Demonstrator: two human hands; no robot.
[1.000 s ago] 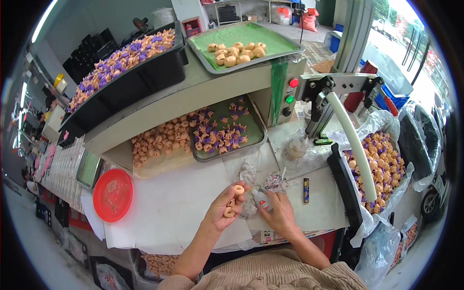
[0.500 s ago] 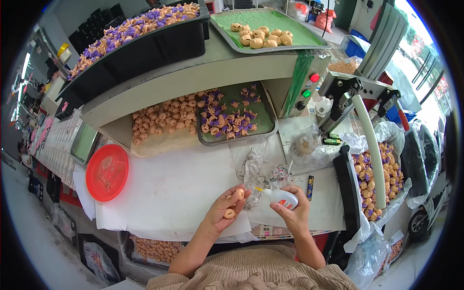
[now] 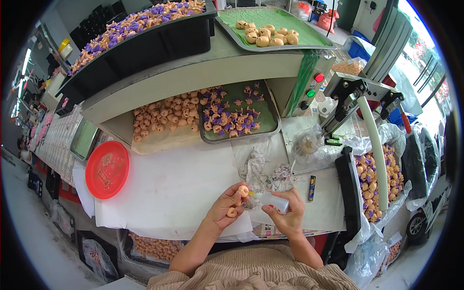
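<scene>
My left hand [image 3: 227, 205] holds two small orange toy figures, one pinched at the fingertips [image 3: 243, 191] and one lower in the palm [image 3: 232, 212]. My right hand [image 3: 287, 215] grips a small white squeeze bottle [image 3: 274, 202] whose thin tip points at the upper figure. Both hands hover over the white paper covering the table [image 3: 169, 183], near its front edge. Crumpled clear plastic bags [image 3: 268, 175] lie just beyond my fingers.
A metal tray [image 3: 270, 128] of orange and purple figures and a paper sheet of orange ones [image 3: 164, 118] sit behind. A red lid [image 3: 107, 169] lies left. A black bin of figures [image 3: 374, 181], a white tube [image 3: 377, 145], a small dark lighter-like stick [image 3: 311, 181] stand right.
The view has shifted, so the table looks nearer. My right hand has picked up the white bottle and brought its tip to the figure in my left hand.
</scene>
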